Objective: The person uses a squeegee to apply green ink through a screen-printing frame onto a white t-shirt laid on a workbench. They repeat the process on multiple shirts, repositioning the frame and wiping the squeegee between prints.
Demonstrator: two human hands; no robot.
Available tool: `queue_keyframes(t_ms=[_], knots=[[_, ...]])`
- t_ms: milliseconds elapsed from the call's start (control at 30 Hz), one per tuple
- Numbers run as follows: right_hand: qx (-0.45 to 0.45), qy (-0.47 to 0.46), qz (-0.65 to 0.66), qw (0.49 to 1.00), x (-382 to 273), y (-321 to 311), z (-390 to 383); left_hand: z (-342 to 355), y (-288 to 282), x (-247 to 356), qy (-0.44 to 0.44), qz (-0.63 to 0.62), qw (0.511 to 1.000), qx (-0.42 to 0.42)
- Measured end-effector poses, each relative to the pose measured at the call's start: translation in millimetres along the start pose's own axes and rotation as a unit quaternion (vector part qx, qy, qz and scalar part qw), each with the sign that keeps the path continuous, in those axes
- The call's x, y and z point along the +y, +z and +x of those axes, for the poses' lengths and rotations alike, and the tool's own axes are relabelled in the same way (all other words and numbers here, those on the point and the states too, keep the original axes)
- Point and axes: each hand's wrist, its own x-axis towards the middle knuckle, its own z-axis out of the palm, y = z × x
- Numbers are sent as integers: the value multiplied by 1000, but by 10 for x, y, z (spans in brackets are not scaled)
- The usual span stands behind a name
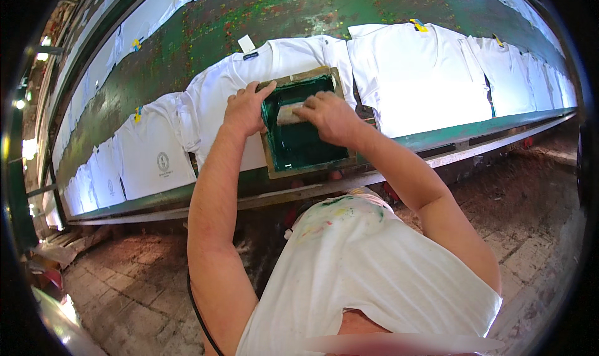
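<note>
A wooden-framed printing screen [312, 173] with dark green ink on its mesh lies on a white T-shirt [215, 103] spread on the table. My left hand [246, 109] grips the frame's left side near its far corner, the thumb over the rim. Inside the frame, my right hand [331, 116] is closed around a pale squeegee [289, 114], which rests on the inky mesh in the upper half. The shirt's front beneath the screen is hidden.
A long green, paint-spotted table [299, 10] carries rows of white T-shirts. The shirt to the left [153, 150] bears a round dark print; the one to the right [418, 75] looks plain. A metal rail [274, 200] runs along the near edge. Brick floor [134, 293] lies below.
</note>
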Motion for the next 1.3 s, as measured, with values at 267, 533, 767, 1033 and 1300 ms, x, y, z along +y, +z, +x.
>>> queue_keyframes(t_ms=[267,533,767,1033,1300], knots=[[-65,-58,29,996,-526,-86,-626,-4,0,36,-14,0,1000,-9],[-70,-1,58,996,152,-212,126,-4,-9,37,-12,-5,1000,-12],[-11,28,-1,1000,166,-103,254,-23,20,-13,2,-14,1000,4],[-86,7,-4,996,-434,-46,-326,-15,26,-157,45,-56,997,13],[-46,-3,-3,999,-829,-4,-742,-187,281,-273,4,-138,985,108]])
